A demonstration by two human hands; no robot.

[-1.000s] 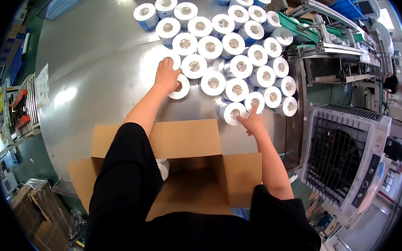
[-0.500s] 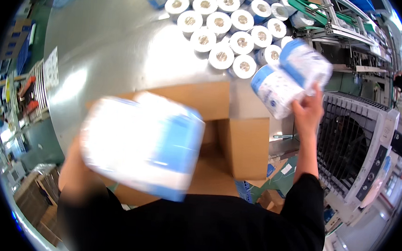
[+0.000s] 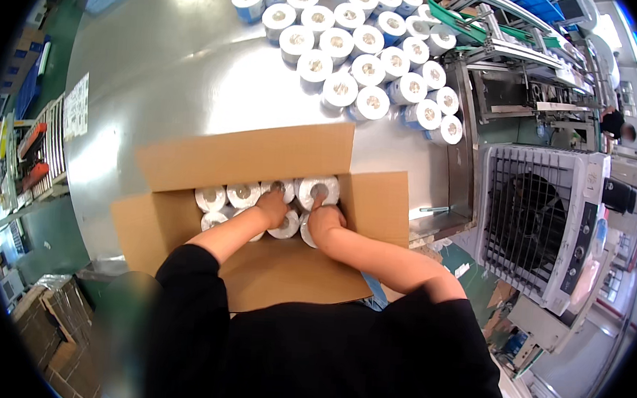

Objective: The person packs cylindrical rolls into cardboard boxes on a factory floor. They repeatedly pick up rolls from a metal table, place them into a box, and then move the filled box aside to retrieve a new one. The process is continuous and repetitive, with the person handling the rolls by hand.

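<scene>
An open cardboard box (image 3: 292,274) stands in front of me with its flaps spread. Inside it, wrapped white paper rolls (image 3: 243,194) stand upright in two rows. My left hand (image 3: 272,209) reaches in, its fingers closed at the core of a far-row roll (image 3: 288,190). Beside it, my right hand (image 3: 324,218) grips the roll (image 3: 307,189) in the far right corner, a finger at its core. That roll looks slightly higher than its neighbours. Both hands partly cover the near-row rolls.
Many blue-and-white wrapped rolls (image 3: 368,69) stand on the metal table (image 3: 158,72) beyond the box. A conveyor frame (image 3: 517,54) lies at the far right, with a grey fan unit (image 3: 536,219) nearer. Flattened cardboard (image 3: 70,330) is at the lower left.
Both hands moved from above and beside the box down into it. The packs of rolls they carried are no longer in the air, and rolls now stand in the box.
</scene>
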